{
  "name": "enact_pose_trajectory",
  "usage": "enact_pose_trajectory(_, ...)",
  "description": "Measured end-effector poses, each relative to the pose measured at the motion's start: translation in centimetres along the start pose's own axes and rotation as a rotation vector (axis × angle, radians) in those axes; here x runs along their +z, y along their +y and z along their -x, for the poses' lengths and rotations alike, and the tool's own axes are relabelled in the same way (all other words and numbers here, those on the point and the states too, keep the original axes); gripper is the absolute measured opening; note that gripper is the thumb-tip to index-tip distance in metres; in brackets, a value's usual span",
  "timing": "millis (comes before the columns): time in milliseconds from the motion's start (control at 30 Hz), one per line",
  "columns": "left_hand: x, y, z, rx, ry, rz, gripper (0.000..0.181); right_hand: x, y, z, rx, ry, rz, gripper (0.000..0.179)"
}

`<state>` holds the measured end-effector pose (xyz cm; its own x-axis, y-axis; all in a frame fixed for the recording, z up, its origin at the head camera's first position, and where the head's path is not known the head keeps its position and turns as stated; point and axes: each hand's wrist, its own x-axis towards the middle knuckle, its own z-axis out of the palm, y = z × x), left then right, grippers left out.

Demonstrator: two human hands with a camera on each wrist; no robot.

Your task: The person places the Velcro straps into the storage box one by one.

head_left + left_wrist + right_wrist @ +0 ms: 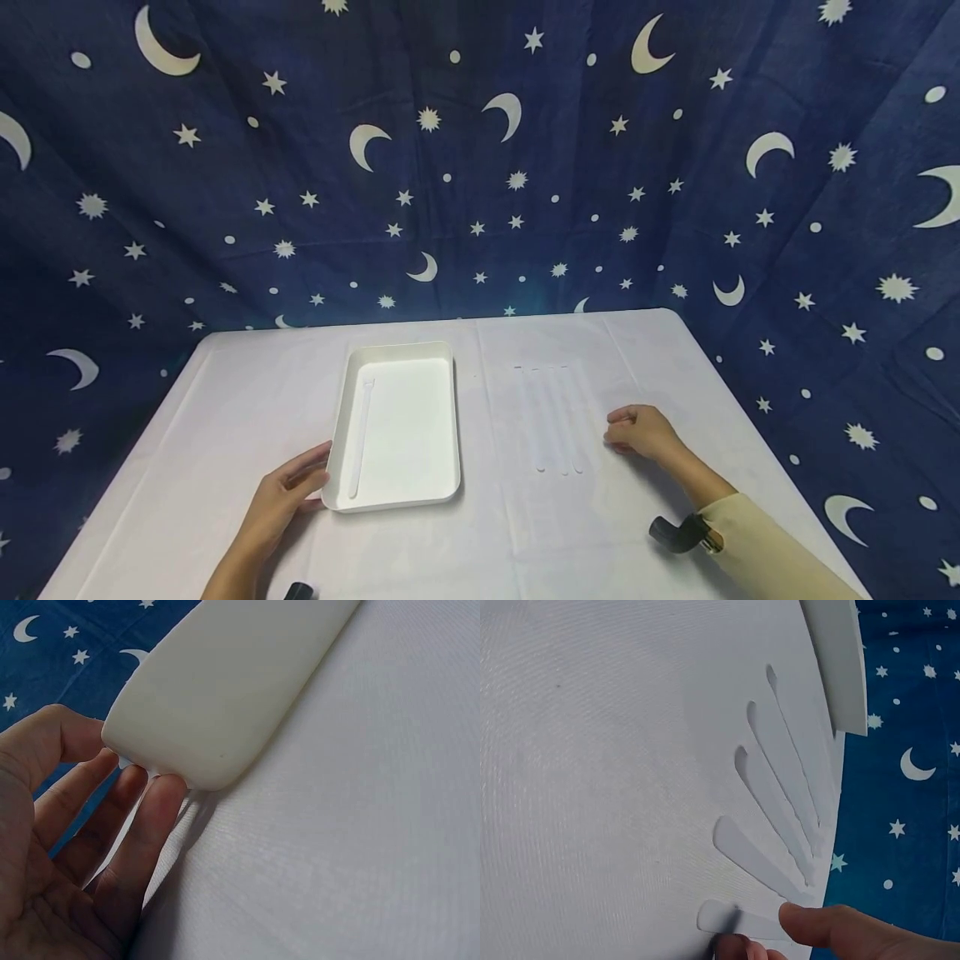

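My left hand (281, 492) touches the near left corner of a shallow white tray (457, 417) with its fingertips; the left wrist view shows the tray's outer wall (217, 697) beside the fingers. Inside the tray lies a slim white stick-like utensil (362, 437) with a wider far end. More pale utensils (564, 433) lie side by side on the cloth, their exact kind hard to make out. In the right wrist view, my right hand (645, 432) has its thumb (802, 922) over the nearest utensil (742, 921), apart from the other fingertips; contact is unclear.
A white cloth (517, 533) covers the table. Behind it hangs a dark blue curtain (465, 167) with moons and stars. A black wrist-worn device (678, 533) sits by the right sleeve (772, 550); part of another black one (300, 592) shows near the left wrist.
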<state>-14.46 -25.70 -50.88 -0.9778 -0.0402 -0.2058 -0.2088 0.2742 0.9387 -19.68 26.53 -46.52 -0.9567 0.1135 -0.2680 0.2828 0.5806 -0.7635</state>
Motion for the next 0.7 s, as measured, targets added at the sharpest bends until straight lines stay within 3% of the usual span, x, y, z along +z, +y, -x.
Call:
enact_pose_trajectory(300, 0.1, -0.1, -0.1, -0.007, 0.011, -0.008, 0.060, 0.9, 0.1, 0.4, -0.072, 0.105, 0.175, 0.032)
enact_pose_trajectory(700, 0.1, 0.0, -0.1, 0.003, 0.018, -0.014, 0.059, 1.7, 0.0, 0.5, -0.084, 0.178, 0.257, 0.024)
